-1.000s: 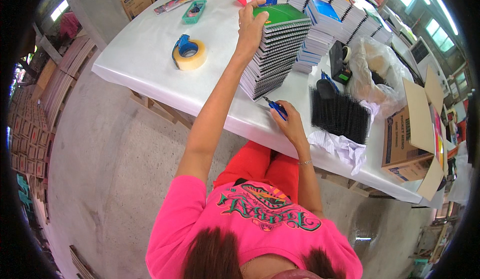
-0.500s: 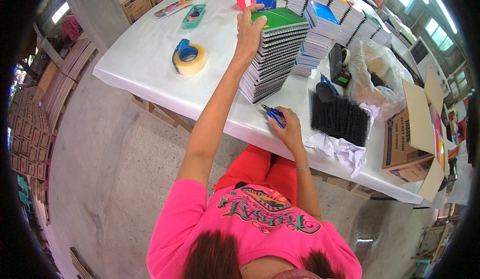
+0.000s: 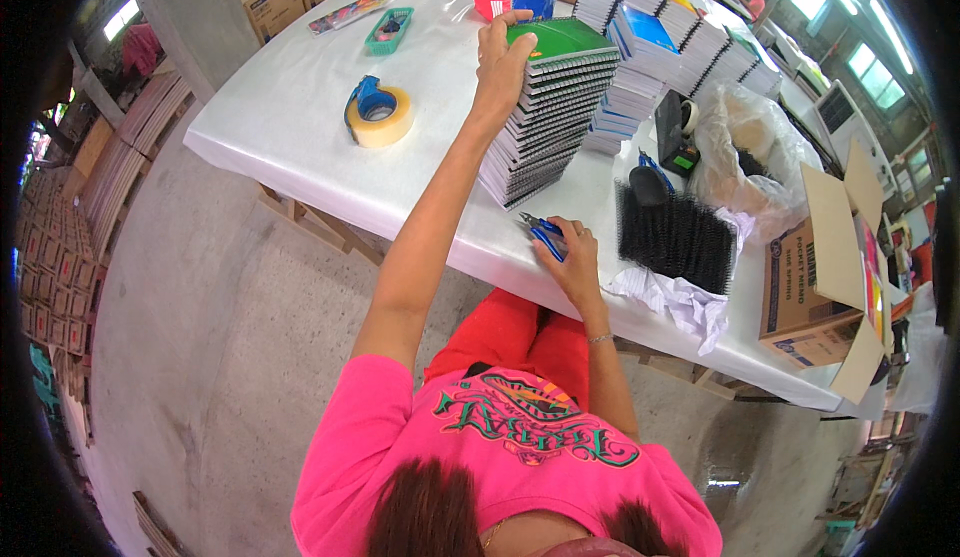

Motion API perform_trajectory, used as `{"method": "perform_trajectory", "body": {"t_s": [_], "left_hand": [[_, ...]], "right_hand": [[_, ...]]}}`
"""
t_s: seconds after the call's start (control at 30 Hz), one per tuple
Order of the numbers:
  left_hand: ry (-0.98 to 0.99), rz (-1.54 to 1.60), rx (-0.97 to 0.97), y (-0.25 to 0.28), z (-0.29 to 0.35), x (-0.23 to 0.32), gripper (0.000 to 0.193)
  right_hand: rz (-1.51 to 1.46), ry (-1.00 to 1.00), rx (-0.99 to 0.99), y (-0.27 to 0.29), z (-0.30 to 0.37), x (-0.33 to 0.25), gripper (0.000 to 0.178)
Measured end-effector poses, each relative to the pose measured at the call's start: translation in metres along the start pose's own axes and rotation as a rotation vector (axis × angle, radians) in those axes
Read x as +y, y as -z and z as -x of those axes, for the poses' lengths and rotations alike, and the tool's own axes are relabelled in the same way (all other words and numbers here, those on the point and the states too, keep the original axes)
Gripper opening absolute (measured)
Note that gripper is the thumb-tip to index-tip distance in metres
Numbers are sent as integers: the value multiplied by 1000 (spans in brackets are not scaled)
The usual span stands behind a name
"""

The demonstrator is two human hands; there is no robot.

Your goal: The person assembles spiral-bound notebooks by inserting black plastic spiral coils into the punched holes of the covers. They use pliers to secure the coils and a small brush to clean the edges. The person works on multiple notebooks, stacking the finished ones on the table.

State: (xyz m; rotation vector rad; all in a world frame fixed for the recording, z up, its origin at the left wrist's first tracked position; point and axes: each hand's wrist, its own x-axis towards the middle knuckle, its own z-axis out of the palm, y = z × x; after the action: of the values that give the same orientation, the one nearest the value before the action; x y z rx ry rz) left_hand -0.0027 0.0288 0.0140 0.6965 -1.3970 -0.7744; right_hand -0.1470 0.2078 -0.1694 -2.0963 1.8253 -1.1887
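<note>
A tall stack of spiral notebooks (image 3: 548,122) with a green top cover stands near the table's front edge. My left hand (image 3: 500,69) grips its upper left corner, the thumb lying on the green cover and the fingers along the far left edge. In my right hand (image 3: 574,262) is a pair of blue-handled nippers (image 3: 545,233), resting just in front of the stack's base. Their handles are spread apart and the jaws point left, away from the notebooks' coils. To the right lies a bundle of black binding coils (image 3: 680,242) with a dark rounded object (image 3: 649,186) on it.
More notebooks (image 3: 640,57) are stacked behind. At left are a tape roll on a blue dispenser (image 3: 382,122) and a green basket (image 3: 388,31). On the right stand a clear plastic bag (image 3: 745,147) and an open carton (image 3: 812,282). Crumpled paper (image 3: 680,302) lies at the table edge.
The nippers' handles have spread apart in my right hand, and their tips have turned slightly to the left. My left hand stays on the stack.
</note>
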Motion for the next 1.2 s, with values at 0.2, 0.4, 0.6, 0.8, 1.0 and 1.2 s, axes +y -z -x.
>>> {"method": "perform_trajectory", "body": {"t_s": [0.2, 0.4, 0.6, 0.8, 1.0, 1.2], "left_hand": [[-11, -10, 3, 1, -2, -3, 42], [-8, -8, 2, 0, -3, -4, 42], [-14, -19, 3, 1, -3, -4, 42], [1, 14, -4, 0, -3, -4, 42], [14, 26, -8, 0, -3, -3, 41], [15, 26, -18, 1, -3, -2, 46]], "right_hand": [[15, 19, 0, -1, 3, 0, 45], [32, 39, 16, 1, 2, -3, 44], [66, 52, 22, 1, 2, -6, 44], [114, 56, 11, -1, 3, -6, 44], [105, 66, 21, -1, 4, -6, 44], [109, 65, 21, -1, 4, -7, 44]]}}
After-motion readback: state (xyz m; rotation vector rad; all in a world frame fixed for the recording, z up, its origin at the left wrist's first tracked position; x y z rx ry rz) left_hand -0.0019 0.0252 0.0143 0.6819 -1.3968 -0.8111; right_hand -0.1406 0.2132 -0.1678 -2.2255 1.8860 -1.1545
